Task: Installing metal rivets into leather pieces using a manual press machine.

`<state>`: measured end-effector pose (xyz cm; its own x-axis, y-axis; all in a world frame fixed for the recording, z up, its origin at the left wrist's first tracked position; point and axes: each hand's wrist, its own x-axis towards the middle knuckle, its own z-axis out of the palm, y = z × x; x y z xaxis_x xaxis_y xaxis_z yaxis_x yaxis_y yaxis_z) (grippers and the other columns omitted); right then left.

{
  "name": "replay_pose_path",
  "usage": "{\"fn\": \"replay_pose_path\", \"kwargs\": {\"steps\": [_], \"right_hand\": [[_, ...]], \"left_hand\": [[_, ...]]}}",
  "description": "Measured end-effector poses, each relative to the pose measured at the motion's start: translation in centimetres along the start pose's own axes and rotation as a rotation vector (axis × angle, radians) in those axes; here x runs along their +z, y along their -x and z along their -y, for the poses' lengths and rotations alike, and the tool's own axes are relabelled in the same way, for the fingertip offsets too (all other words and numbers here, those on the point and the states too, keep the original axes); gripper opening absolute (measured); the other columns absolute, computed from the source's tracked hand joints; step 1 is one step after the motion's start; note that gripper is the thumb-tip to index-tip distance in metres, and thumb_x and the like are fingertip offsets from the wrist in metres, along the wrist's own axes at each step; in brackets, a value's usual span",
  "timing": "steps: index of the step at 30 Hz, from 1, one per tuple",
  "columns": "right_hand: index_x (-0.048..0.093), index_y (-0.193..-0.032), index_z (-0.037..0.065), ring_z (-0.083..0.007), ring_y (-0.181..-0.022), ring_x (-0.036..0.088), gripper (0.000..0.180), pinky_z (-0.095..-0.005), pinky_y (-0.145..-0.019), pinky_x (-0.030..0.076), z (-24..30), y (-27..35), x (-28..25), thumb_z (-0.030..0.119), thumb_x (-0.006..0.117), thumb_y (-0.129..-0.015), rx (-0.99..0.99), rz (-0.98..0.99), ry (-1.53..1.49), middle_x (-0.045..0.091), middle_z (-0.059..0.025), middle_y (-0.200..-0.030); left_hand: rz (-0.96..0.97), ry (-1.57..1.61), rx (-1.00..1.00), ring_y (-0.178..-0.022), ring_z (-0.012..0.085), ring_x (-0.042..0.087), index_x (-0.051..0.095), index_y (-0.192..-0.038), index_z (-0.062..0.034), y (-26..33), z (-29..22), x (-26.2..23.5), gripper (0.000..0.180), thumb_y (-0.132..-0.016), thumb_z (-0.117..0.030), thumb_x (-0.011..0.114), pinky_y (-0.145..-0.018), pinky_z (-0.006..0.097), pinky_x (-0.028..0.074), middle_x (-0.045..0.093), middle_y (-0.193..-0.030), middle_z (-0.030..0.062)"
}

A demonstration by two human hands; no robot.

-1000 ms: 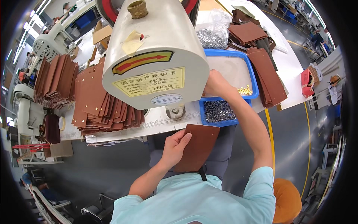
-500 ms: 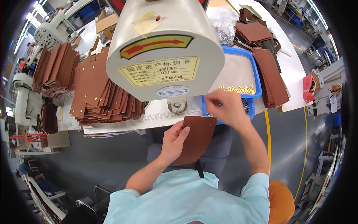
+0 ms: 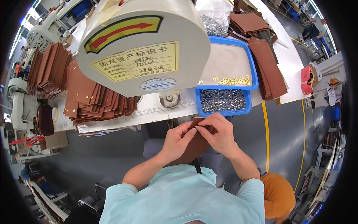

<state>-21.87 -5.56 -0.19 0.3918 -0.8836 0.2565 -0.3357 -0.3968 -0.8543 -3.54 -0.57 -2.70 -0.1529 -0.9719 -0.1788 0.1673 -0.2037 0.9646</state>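
My left hand [image 3: 176, 142] pinches the top edge of a brown leather piece [image 3: 194, 150], which hangs down over my lap. My right hand [image 3: 219, 133] is closed at the same edge, thumb and fingertips pressed together beside the left thumb. A small gold-coloured metal fitting [image 3: 196, 126] shows at the right fingertips, against the leather; its exact seating is hidden by the fingers. Just beyond my hands is a blue tray of silvery metal fittings [image 3: 223, 100]. Behind it a larger blue tray [image 3: 255, 69] has gold-coloured fittings [image 3: 235, 81] along its near side.
A large white machine head [image 3: 145, 48] overhangs the white table [image 3: 186, 106]. Stacks of brown leather pieces [image 3: 87, 95] with gold fittings lie at left. More leather [image 3: 266, 67] and a plastic bag of metal parts [image 3: 215, 22] lie at right. An orange round seat [image 3: 278, 196] stands beside me.
My right hand has come from above the trays down to the leather's top edge, a gold-coloured fitting at its fingertips. The left hand still grips the leather. The view has shifted slightly.
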Motion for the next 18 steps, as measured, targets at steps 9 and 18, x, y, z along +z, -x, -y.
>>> {"fn": "replay_pose_path", "kwargs": {"steps": [9, 18], "right_hand": [[0.075, -0.1, 0.004, -0.0095, -0.057, 0.058, 0.023, -0.0243, -0.052, 0.047, -0.9, 1.1, -0.6, 0.006, 0.085, -0.079, 0.011, 0.033, 0.1, 0.068, -0.0039, -0.083], [0.074, -0.093, 0.005, -0.0183, -0.065, 0.068, 0.019, -0.0302, -0.058, 0.055, -1.1, 0.6, -0.5, 0.013, 0.084, -0.08, -0.003, 0.114, 0.115, 0.067, -0.0052, -0.077]], "left_hand": [[0.122, -0.479, 0.004, -0.099, 0.0149, 0.073, 0.069, -0.129, -0.0015, 0.1, -0.9, -1.2, 0.03, -0.102, -0.012, 0.065, -0.088, 0.029, 0.056, 0.078, -0.112, 0.0115], [0.168, -0.338, -0.061, -0.101, 0.0125, 0.071, 0.071, -0.127, -0.0005, -0.1, -0.7, -2.1, 0.028, -0.101, -0.01, 0.066, -0.089, 0.028, 0.056, 0.078, -0.114, 0.0089]]}}
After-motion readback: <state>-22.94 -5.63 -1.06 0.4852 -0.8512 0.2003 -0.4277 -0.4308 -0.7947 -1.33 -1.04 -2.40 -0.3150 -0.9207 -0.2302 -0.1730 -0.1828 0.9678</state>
